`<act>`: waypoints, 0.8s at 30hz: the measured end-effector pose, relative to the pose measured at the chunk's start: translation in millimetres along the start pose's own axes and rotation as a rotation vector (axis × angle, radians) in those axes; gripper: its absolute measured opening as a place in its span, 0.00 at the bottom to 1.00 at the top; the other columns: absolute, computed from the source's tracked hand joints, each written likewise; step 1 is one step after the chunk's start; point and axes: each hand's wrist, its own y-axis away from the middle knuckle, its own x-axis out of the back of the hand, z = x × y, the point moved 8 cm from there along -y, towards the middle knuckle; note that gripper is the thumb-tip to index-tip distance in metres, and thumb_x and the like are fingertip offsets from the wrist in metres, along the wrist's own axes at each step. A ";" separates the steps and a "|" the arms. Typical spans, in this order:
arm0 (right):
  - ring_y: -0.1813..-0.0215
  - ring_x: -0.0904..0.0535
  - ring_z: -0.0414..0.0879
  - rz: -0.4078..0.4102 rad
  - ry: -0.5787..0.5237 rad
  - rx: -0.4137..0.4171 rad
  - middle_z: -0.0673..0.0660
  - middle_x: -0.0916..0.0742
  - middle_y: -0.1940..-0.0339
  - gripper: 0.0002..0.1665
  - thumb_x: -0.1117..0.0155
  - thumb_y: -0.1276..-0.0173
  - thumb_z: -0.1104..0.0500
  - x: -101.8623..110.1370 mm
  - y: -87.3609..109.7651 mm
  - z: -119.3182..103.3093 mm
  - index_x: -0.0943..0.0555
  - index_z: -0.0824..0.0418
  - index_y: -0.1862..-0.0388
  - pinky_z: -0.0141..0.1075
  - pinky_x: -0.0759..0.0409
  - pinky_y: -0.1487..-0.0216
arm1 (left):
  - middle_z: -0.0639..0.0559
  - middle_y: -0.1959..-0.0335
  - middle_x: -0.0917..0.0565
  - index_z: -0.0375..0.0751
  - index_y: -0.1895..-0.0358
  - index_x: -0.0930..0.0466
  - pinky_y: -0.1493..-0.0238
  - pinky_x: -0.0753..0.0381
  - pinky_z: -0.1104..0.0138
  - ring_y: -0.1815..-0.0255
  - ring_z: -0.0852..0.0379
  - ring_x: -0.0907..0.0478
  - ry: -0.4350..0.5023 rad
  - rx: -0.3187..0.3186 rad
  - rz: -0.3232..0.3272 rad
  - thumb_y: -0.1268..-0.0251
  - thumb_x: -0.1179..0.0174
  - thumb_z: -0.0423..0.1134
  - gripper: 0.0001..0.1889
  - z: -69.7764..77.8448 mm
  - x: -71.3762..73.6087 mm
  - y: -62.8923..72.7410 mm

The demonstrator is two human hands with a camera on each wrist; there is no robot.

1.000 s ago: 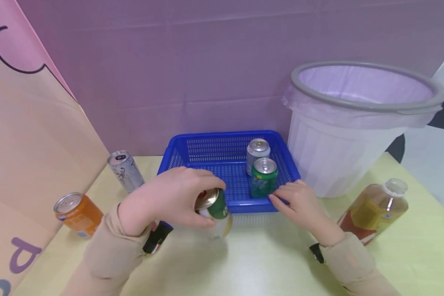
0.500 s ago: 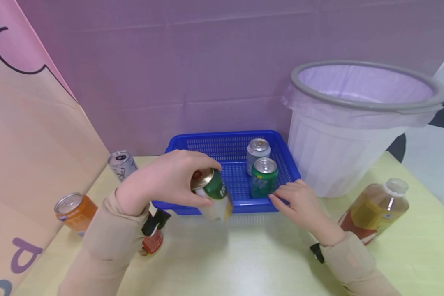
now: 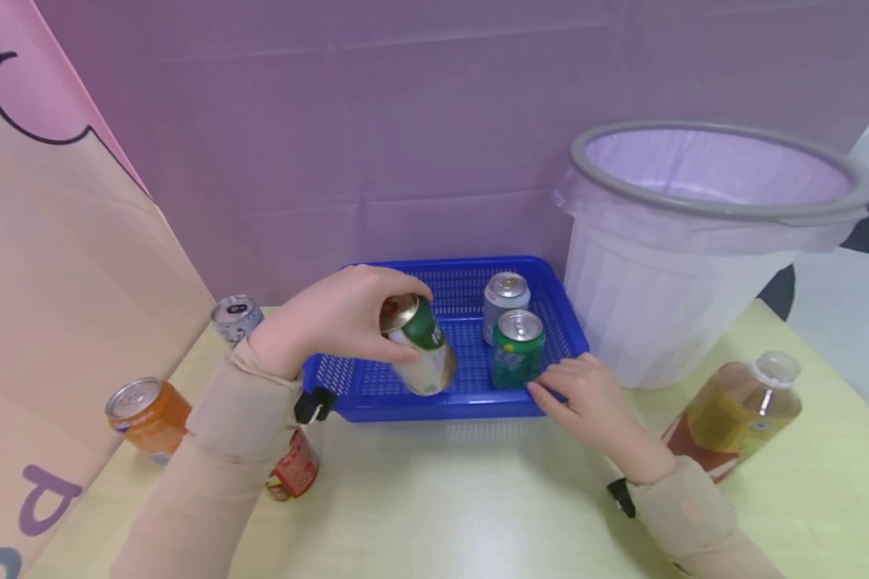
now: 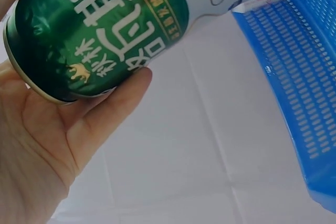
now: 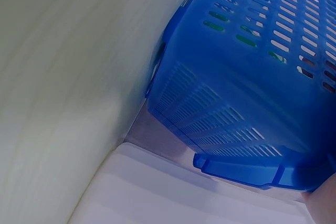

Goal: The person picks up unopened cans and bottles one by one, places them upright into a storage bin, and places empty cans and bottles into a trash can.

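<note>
My left hand (image 3: 340,314) grips a green-and-white drink can (image 3: 426,354) near its top, thumb on the near side and fingers round the back. The can leans, its gold lid toward the hand and its lower end over the blue plastic basket (image 3: 405,408). In the left wrist view, white characters show on the can's green band (image 4: 105,30). At the basket's front right corner, my right hand (image 3: 582,398) holds the rim with curled fingers. Inside the basket, a green can (image 3: 517,358) and a silver-white can (image 3: 505,310) stand upright at the right.
Left of the basket are a patterned silver can (image 3: 236,320), an orange can (image 3: 148,418) and a red can (image 3: 295,466), partly behind the left arm. A lined white bin (image 3: 644,297) stands at right, with an amber bottle (image 3: 739,414) before it.
My left hand has lifted the green-and-white can from in front of the basket and moved it away from me, over the basket. The red can has come into sight. My right hand stays put.
</note>
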 end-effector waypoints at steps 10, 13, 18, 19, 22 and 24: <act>0.78 0.25 0.39 0.004 0.002 0.001 0.47 0.18 0.83 0.28 0.55 0.25 0.46 0.6 0.1 -0.6 0.19 0.56 0.81 0.32 0.34 0.73 | 0.54 0.66 0.19 0.38 0.45 0.23 0.70 0.25 0.68 0.72 0.60 0.27 -0.037 0.067 -0.053 0.53 0.28 0.46 0.30 -21.4 -4.1 -16.3; 0.78 0.25 0.40 0.002 0.005 -0.004 0.47 0.17 0.82 0.28 0.55 0.25 0.46 0.8 0.3 -0.4 0.18 0.56 0.80 0.33 0.34 0.73 | 0.54 0.66 0.19 0.38 0.44 0.24 0.69 0.25 0.68 0.70 0.60 0.27 -0.047 0.089 -0.062 0.52 0.29 0.47 0.31 -25.9 -6.0 -21.3; 0.78 0.25 0.40 0.009 0.005 -0.001 0.47 0.17 0.82 0.29 0.56 0.25 0.46 1.4 0.2 -0.8 0.19 0.56 0.80 0.33 0.35 0.73 | 0.54 0.68 0.20 0.40 0.43 0.24 0.70 0.27 0.67 0.72 0.59 0.28 -0.039 0.113 -0.062 0.51 0.30 0.48 0.30 -31.2 -10.8 -29.4; 0.78 0.25 0.40 0.010 0.004 0.000 0.47 0.17 0.82 0.29 0.56 0.25 0.46 1.1 0.1 -0.9 0.19 0.56 0.81 0.33 0.35 0.73 | 0.54 0.68 0.20 0.39 0.43 0.24 0.70 0.27 0.67 0.71 0.59 0.28 -0.035 0.117 -0.059 0.51 0.30 0.48 0.30 -32.4 -11.9 -31.3; 0.78 0.25 0.40 0.013 0.002 0.002 0.47 0.18 0.82 0.29 0.56 0.25 0.46 1.2 -0.2 -1.7 0.19 0.56 0.81 0.32 0.35 0.73 | 0.54 0.67 0.20 0.39 0.43 0.24 0.70 0.27 0.68 0.71 0.59 0.28 -0.034 0.134 -0.035 0.51 0.30 0.48 0.30 -36.4 -14.2 -37.6; 0.78 0.25 0.39 0.016 0.000 0.003 0.47 0.18 0.83 0.30 0.57 0.24 0.45 1.4 -0.5 -2.6 0.19 0.56 0.81 0.32 0.35 0.74 | 0.54 0.66 0.20 0.40 0.44 0.24 0.69 0.26 0.68 0.70 0.58 0.27 -0.046 0.152 -0.015 0.51 0.31 0.49 0.30 -39.3 -16.0 -41.9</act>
